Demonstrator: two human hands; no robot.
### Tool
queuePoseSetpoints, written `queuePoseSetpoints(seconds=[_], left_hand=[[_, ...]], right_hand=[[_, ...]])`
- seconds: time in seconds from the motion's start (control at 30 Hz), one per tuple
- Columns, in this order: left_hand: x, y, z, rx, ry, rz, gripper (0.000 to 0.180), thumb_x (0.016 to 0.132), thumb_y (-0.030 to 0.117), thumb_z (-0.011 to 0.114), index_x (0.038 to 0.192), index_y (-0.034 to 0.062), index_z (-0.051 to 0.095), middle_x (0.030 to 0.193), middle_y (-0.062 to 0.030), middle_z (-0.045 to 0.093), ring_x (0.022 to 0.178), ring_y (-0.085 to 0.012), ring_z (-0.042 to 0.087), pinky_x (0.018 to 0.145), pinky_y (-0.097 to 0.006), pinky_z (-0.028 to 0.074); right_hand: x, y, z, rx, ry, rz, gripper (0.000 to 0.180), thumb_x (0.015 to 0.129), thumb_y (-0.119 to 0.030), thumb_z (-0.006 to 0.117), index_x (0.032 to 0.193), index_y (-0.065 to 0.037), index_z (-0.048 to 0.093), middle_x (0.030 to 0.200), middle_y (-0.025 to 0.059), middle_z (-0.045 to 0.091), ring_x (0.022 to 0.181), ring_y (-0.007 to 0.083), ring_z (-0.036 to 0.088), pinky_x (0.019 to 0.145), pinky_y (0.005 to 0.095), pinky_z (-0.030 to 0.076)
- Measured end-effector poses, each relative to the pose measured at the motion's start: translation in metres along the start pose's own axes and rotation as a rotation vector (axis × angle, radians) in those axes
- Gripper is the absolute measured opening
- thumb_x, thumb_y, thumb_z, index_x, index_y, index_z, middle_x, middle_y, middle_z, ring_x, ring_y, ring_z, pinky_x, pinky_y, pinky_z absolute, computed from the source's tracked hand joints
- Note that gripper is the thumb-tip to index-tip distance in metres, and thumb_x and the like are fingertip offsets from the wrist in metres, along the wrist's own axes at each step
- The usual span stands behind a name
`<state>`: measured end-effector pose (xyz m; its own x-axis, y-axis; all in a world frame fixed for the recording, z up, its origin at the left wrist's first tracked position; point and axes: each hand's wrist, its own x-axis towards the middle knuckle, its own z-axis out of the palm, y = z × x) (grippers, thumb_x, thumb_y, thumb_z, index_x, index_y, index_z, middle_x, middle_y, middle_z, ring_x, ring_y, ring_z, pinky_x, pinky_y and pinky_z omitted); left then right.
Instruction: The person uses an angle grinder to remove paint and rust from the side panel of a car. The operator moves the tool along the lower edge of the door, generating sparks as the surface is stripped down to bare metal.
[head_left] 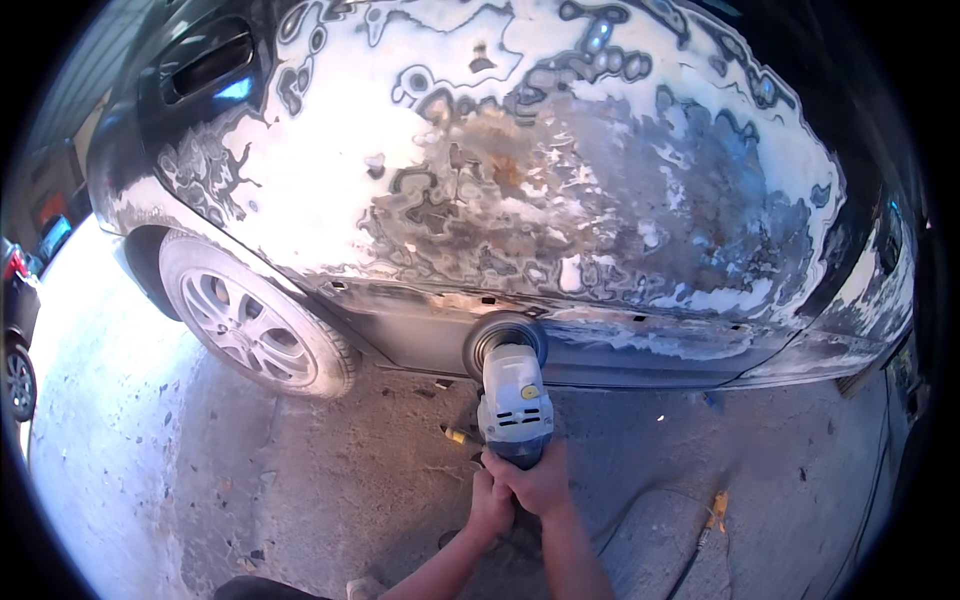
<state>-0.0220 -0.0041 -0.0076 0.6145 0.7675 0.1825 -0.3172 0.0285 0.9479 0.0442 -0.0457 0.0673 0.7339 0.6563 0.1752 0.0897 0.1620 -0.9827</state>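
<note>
A grey angle grinder (514, 395) points away from me, its round disc (503, 338) pressed against the lower sill of a car door (560, 190). The door is sanded down to bare metal with large white filler patches. My right hand (540, 482) grips the rear of the grinder body. Just left of it and slightly lower, my left hand (488, 503) wraps the same handle. Both forearms come up from the bottom edge.
The car's wheel (250, 325) with a silver rim stands at the left. A door handle recess (205, 62) is at the upper left. Cracked concrete floor (330, 470) lies below, with a small yellow-tipped tool (458, 436) beside the grinder. Another vehicle (18, 330) sits at the far left.
</note>
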Motion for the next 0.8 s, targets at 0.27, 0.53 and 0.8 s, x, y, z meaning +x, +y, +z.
queuePoseSetpoints(seconds=[0.27,0.53,0.8], left_hand=[[0.003,-0.004,-0.009,-0.019,0.023,-0.078,0.062,0.084,0.054,0.047,0.086,-0.007,0.056,0.077,-0.009,0.061,0.077,-0.0148,0.057,0.063,-0.033,0.046],[0.008,0.005,-0.022,0.051,0.033,-0.011,0.061,0.086,0.052,0.042,0.094,-0.0064,0.057,0.085,-0.0096,0.062,0.085,-0.0166,0.058,0.071,-0.032,0.046],[0.011,0.006,-0.03,-0.018,0.033,-0.062,0.054,0.087,0.046,0.043,0.096,-0.0061,0.057,0.087,-0.0095,0.063,0.086,-0.0158,0.058,0.071,-0.032,0.047]], right_hand=[[0.005,0.006,0.011,-0.031,-0.045,-0.045,0.022,0.065,-0.007,0.073,0.085,-0.003,0.064,0.077,0.002,0.064,0.068,0.0086,0.059,0.062,0.0256,0.048],[0.009,-0.001,0.027,-0.017,-0.09,-0.02,0.03,0.065,-0.015,0.076,0.088,0.0,0.065,0.082,0.008,0.068,0.074,0.0133,0.064,0.069,0.0289,0.05],[0.009,-0.001,0.037,-0.001,-0.074,-0.023,0.027,0.064,-0.011,0.075,0.087,-0.001,0.065,0.08,0.0047,0.066,0.071,0.0118,0.062,0.065,0.0282,0.049]])
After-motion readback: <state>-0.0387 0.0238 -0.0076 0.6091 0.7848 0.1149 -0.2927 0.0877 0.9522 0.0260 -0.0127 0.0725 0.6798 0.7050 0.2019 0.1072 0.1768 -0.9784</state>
